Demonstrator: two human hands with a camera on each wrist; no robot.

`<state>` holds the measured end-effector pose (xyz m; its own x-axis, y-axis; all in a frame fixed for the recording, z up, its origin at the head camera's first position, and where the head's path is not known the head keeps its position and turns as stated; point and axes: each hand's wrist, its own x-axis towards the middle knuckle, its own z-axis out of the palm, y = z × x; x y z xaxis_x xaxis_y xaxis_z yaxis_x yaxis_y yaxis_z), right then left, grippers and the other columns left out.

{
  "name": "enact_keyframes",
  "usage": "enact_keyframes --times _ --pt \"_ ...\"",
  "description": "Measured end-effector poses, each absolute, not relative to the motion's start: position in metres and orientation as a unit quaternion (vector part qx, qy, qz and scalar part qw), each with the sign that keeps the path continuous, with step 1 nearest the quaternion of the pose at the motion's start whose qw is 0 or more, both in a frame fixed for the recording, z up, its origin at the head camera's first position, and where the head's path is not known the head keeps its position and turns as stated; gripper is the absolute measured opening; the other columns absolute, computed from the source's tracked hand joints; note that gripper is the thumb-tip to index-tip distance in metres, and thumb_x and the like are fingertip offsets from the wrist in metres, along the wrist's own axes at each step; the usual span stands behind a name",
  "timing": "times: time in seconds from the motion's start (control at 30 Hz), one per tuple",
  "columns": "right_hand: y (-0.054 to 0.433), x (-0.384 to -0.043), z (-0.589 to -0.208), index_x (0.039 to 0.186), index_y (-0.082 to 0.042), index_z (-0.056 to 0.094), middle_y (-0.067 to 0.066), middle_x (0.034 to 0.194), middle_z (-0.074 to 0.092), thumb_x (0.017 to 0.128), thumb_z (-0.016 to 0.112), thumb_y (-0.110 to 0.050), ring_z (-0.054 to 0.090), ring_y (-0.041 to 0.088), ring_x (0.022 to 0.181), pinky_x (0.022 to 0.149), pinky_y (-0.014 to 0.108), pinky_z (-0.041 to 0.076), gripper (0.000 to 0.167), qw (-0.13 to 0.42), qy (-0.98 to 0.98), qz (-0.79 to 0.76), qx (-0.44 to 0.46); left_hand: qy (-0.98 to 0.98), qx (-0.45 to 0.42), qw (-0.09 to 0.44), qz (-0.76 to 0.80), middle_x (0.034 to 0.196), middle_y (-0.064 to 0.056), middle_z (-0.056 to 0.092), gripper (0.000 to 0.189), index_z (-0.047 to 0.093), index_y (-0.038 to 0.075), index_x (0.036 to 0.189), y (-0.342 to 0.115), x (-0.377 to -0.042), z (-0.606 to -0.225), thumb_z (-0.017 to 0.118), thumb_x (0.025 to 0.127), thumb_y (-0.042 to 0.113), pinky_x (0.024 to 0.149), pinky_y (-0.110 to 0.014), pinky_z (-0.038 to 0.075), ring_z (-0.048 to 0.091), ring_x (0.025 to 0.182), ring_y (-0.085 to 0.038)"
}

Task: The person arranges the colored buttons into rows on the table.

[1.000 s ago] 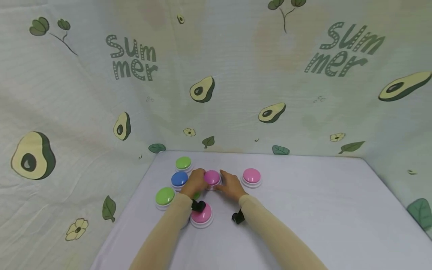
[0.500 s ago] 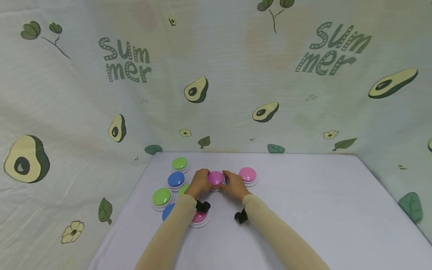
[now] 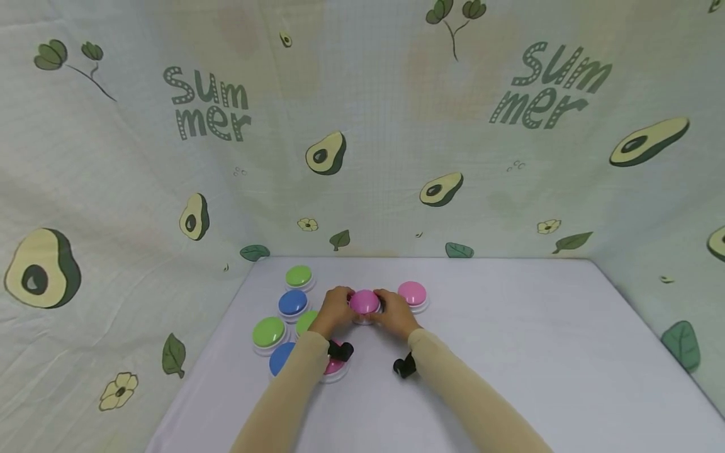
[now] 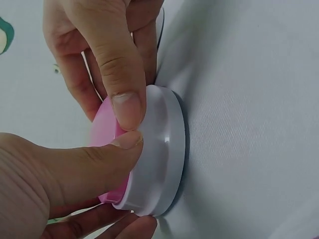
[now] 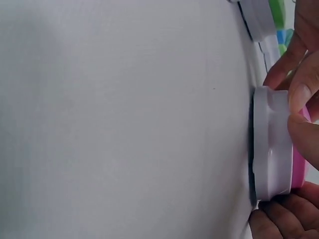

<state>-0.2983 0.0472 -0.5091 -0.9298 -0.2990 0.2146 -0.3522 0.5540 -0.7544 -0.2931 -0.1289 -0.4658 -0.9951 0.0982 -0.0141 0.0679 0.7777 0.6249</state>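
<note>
Both hands hold one pink push button (image 3: 365,302) with a white base, upright at the white tabletop. The left hand (image 3: 337,309) grips its left side and the right hand (image 3: 398,312) its right side. In the left wrist view the two thumbs almost meet on the near rim of the white base (image 4: 158,144), with fingers round the sides. From the right wrist view, the base (image 5: 271,144) looks level with the tabletop and at or very near it. Just right of the right hand stands another pink button (image 3: 412,292). A darker pink button (image 3: 335,365) is partly hidden by the left wrist.
Left of the hands stand green buttons, one at the back (image 3: 298,275) and one in front (image 3: 269,331), with a blue button (image 3: 292,302) between. Another blue button (image 3: 281,357) sits by the left sleeve. A printed cloth (image 3: 385,126) hangs behind the tabletop (image 3: 510,340).
Both hands have brought the pink button rightward, nearer the other pink button. The right hand's fingers have come in closer round it. The head view has shifted slightly.
</note>
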Motion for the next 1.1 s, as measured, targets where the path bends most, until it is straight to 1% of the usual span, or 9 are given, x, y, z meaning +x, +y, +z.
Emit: enact_keyframes --times 0.13,0.33,0.5,0.67,0.9,1.1 --pt "0.053 -0.295 -0.504 0.135 0.01 0.062 0.026 0.133 0.067 0.085 0.087 -0.008 0.063 0.041 0.126 0.108 0.054 0.05 0.059 0.034 -0.88 0.44 0.176 0.939 0.047 0.022 0.341 0.119 -0.021 0.069 0.057 0.067 -0.007 0.127 -0.123 -0.293 -0.466 0.091 0.077 0.003 0.103 -0.049 0.055 0.065 0.112 -0.035" --pt "0.065 -0.291 -0.494 0.138 0.007 0.061 0.023 0.136 0.067 0.086 0.087 -0.008 0.064 0.038 0.127 0.108 0.051 0.051 0.06 0.024 -0.878 0.456 0.145 0.932 0.069 -0.009 0.355 0.12 -0.02 0.069 0.059 0.067 -0.006 0.128 -0.113 -0.292 -0.463 0.094 0.076 0.007 0.1 -0.048 0.056 0.064 0.112 -0.035" --pt "0.082 -0.293 -0.486 0.137 0.009 0.062 0.025 0.135 0.067 0.085 0.087 -0.006 0.066 0.039 0.124 0.106 0.05 0.053 0.059 0.049 -0.876 0.46 0.139 0.916 0.08 -0.035 0.39 0.122 -0.02 0.07 0.06 0.068 -0.006 0.128 -0.099 -0.295 -0.462 0.094 0.076 0.007 0.099 -0.048 0.056 0.065 0.114 -0.035" --pt "0.103 -0.295 -0.48 0.137 0.011 0.061 0.026 0.135 0.066 0.084 0.087 -0.004 0.067 0.039 0.123 0.104 0.048 0.054 0.061 0.059 -0.877 0.459 0.127 0.901 0.084 -0.055 0.421 0.12 -0.018 0.072 0.056 0.071 -0.004 0.125 -0.079 -0.299 -0.465 0.094 0.075 0.006 0.098 -0.048 0.056 0.066 0.115 -0.035" --pt "0.136 -0.292 -0.469 0.14 0.013 0.057 0.03 0.14 0.062 0.085 0.086 -0.002 0.063 0.042 0.129 0.106 0.047 0.052 0.064 0.053 -0.869 0.481 0.105 0.886 0.09 -0.067 0.451 0.118 -0.017 0.074 0.054 0.072 -0.005 0.123 -0.047 -0.303 -0.465 0.094 0.075 0.006 0.094 -0.042 0.059 0.068 0.113 -0.033" --pt "0.163 -0.29 -0.465 0.142 0.013 0.055 0.032 0.143 0.058 0.088 0.085 -0.005 0.058 0.043 0.133 0.108 0.047 0.05 0.065 0.049 -0.874 0.475 0.089 0.886 0.093 -0.072 0.449 0.115 -0.014 0.075 0.053 0.073 -0.003 0.123 -0.018 -0.305 -0.466 0.095 0.076 0.008 0.095 -0.037 0.058 0.068 0.11 -0.027"
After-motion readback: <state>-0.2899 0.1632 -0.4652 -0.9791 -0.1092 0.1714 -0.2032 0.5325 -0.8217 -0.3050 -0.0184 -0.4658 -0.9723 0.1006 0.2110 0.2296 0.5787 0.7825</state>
